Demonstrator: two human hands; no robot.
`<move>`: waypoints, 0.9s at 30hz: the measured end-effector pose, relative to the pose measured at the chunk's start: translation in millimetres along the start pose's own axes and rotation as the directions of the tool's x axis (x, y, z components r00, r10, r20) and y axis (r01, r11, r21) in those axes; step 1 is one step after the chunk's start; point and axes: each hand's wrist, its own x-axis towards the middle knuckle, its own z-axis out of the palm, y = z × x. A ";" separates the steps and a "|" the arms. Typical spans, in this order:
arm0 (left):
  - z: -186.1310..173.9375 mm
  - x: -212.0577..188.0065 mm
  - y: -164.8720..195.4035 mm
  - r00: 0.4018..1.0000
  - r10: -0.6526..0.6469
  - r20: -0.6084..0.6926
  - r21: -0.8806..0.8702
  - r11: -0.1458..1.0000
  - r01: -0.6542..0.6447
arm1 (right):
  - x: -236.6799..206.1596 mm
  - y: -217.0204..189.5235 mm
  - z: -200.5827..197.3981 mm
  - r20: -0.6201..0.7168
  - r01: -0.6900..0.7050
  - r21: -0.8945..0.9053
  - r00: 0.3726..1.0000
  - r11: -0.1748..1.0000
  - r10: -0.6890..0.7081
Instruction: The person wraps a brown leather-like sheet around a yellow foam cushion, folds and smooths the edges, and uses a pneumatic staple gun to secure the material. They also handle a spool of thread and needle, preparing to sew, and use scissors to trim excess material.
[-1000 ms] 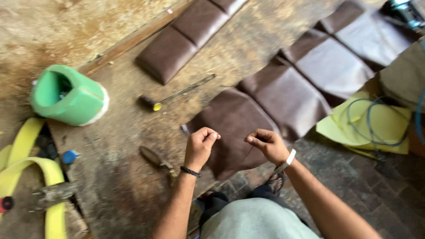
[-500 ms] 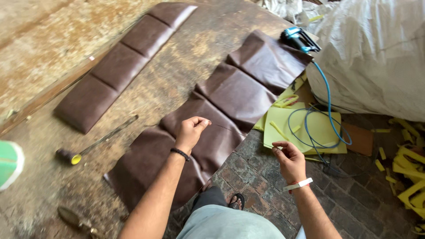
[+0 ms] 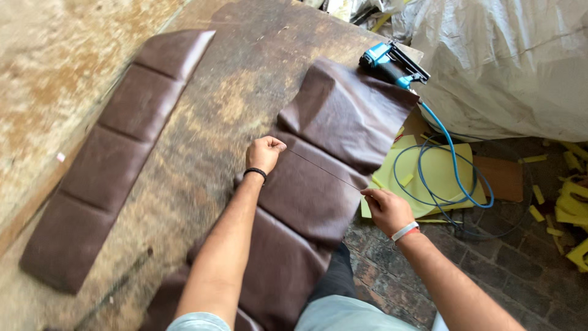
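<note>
Now hands farther apart, thread (image 3: pixel 321 170) taut between left hand (image 3: pixel 264 153), right hand (image 3: pixel 386 210)

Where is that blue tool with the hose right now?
The blue tool lies at the table's far right edge, beside the brown padded cover and the big white sack.

The brown padded cover (image 3: pixel 306 202) runs off the bottom edge of the picture, and the person's arms and lap hide part of it at the near edge of the wooden table (image 3: pixel 245 73). The left hand (image 3: pixel 263 153) is a closed fist, so the end of the thin thread (image 3: pixel 324 170) is hidden inside it, and the other end is tucked out of sight in the right hand (image 3: pixel 386 208). Near the bottom left corner, a long dark tool (image 3: pixel 113 288) is too blurry to tell what it is.
</note>
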 end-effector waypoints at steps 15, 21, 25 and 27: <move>77.4 99.7 -43.0 0.979 -0.199 -0.053 0.181 0.962 0.206 | 91.4 55.7 61.7 0.252 -0.089 -0.002 0.964 0.996 0.086; 99.3 98.9 -55.3 0.971 -0.073 -0.229 0.186 0.976 0.117 | 86.1 56.1 52.2 0.238 -0.101 -0.108 0.963 0.989 0.125; 108.6 98.6 -67.8 0.963 -0.008 -0.271 0.190 0.980 0.061 | 71.7 79.6 57.7 0.255 -0.114 -0.148 0.955 0.982 0.149; 110.3 99.7 -71.5 0.958 -0.020 -0.285 0.182 0.980 0.075 | 64.5 100.6 63.9 0.311 -0.143 -0.219 0.927 0.965 0.208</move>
